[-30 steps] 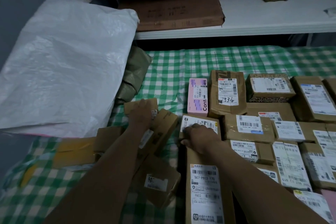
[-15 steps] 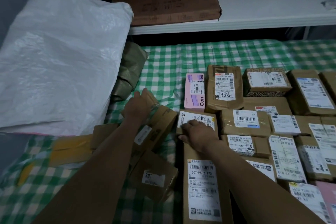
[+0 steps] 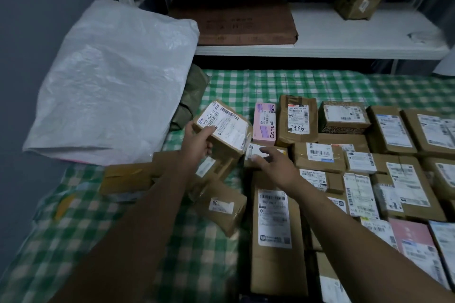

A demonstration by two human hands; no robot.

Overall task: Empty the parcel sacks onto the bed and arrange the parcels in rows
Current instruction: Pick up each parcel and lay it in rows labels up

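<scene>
Parcel sack of white woven plastic (image 3: 110, 81) is lying slumped on the left side of the bed with a green-and-white checked sheet (image 3: 234, 86). Right of it, a loose heap of brown cardboard parcels (image 3: 221, 204) is lying unsorted. Above the heap, the left hand (image 3: 197, 141) is grasping a small brown cardboard box (image 3: 224, 130) by its near edge, holding it tilted and clear of the bed. The right hand (image 3: 275, 165) is resting relaxed, straight fingers on a small labelled carton (image 3: 256, 151) at the left end of the rows, gripping nothing.

The step appears to be adding the held box to the rows. Doing it well probably means keeping the label facing up and setting the box down square on bare sheet beside the row's end. The right hand can be steadying the neighbours so they are not shoved.

The held box's white label is reading "502 602-12 815". A pink rectangular box (image 3: 264, 123) is showing "Cont" and "es". A long brown paper parcel (image 3: 273, 229) is showing a code starting "507", the rest blurred. A tall brown parcel (image 3: 296, 118) is carrying handwritten "1936". Further right, labelled parcels are lying touching in rows, their print too small to read.
</scene>
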